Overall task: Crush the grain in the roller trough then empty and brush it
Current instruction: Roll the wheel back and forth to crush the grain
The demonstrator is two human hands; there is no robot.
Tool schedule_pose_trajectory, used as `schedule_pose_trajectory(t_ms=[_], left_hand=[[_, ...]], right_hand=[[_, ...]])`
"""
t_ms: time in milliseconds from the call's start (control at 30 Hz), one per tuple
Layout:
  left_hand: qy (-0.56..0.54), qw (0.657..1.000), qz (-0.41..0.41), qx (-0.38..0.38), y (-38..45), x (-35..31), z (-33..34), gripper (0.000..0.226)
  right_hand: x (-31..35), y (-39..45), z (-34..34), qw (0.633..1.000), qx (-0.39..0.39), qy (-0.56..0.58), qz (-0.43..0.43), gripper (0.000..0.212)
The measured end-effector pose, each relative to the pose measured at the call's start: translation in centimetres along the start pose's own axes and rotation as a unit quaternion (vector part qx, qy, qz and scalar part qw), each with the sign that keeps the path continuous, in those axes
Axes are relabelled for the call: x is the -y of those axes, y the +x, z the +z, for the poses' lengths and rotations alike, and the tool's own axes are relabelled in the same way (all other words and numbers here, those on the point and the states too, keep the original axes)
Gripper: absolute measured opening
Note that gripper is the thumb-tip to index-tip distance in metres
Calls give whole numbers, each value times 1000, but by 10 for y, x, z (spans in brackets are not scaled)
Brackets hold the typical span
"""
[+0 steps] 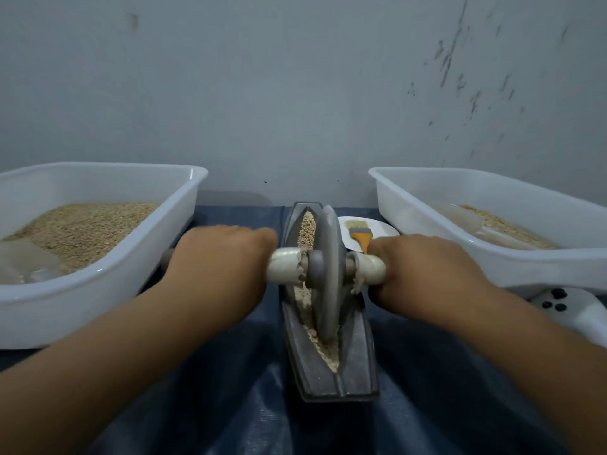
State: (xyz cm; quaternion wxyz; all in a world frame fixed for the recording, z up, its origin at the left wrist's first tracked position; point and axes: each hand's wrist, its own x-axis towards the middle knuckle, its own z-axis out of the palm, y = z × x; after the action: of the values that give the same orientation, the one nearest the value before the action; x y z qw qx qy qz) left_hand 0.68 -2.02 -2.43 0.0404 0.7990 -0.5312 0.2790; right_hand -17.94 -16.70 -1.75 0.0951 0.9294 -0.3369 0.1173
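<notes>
A long grey metal boat-shaped trough (328,372) lies lengthwise at the middle of the tabletop (443,372), which is covered in creased dark blue cloth. Tan grain (307,224) fills its groove, finer and paler at the near end. A grey disc roller (326,274) stands upright in the groove. The left hand (220,257) and right hand (423,267) each grip one pale handle of its axle. White plastic tubs of grain sit left (98,300) and right (427,205). An orange-handled brush (360,236) lies on a white plate (381,226), partly hidden by the right hand. Behind stands a scuffed grey wall (295,93).
</notes>
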Motion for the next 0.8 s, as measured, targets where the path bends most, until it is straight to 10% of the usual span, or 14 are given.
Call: schedule_pose_trajectory(t_ms=[367, 800], left_hand=[[-33, 997, -41, 62, 2, 5, 12, 29], [-11, 999, -10, -32, 69, 8, 40, 23]], right_hand=[[6, 22, 0, 998, -20, -50, -23, 10], [-8, 84, 37, 997, -67, 10, 26, 16]])
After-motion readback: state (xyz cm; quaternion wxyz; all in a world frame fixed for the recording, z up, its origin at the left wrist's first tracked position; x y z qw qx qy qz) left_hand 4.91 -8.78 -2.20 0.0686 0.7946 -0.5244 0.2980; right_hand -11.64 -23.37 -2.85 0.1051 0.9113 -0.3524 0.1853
